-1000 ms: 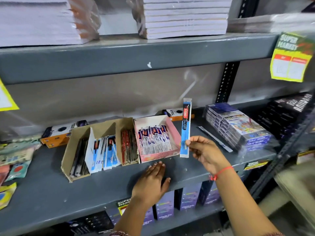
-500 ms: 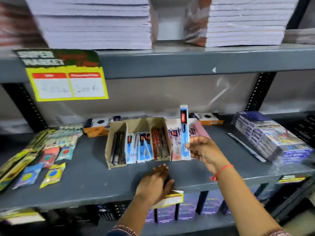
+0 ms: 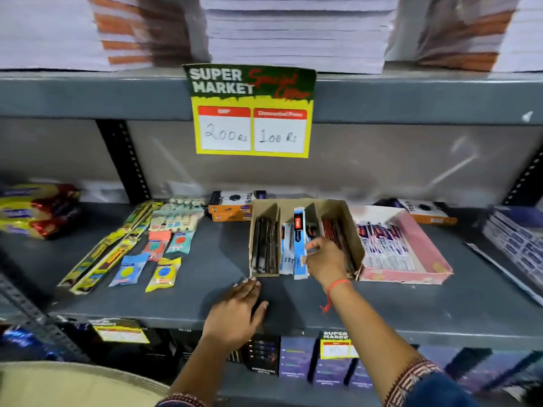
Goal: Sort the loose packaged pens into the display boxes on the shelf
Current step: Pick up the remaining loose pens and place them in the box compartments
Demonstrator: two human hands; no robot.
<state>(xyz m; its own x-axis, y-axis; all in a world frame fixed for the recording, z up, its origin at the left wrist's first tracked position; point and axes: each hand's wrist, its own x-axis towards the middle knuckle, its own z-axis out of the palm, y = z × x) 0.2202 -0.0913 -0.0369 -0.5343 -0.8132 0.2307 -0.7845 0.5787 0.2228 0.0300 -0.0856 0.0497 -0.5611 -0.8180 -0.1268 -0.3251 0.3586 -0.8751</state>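
the grey shelf [image 3: 88, 304] carried everything, and on it the brown cardboard display box [image 3: 349, 227] stood open toward the person, split into narrow slots running front to back. beside it on the right sat the pink display box [image 3: 423, 248], with a row of white packaged pens lying in it. the left slot of the brown box held dark pens, the middle one blue-and-white packs, the right one red.

the right hand [image 3: 326, 259] was over the front of the middle slot, fingers pinched on the lower end of the blue packaged pen [image 3: 299, 230]. the pen's long axis ran along the slot, its top tilted up and away toward the back wall of the box, its bottom end at the box's front lip. so the pen stretched away from the grip, already lined up with its compartment; it looked ready to be laid down among the matching packs.

the left hand [image 3: 238, 312] lay flat on the shelf, fingers spread and holding nothing, its fingertips just beside the box's front left corner.
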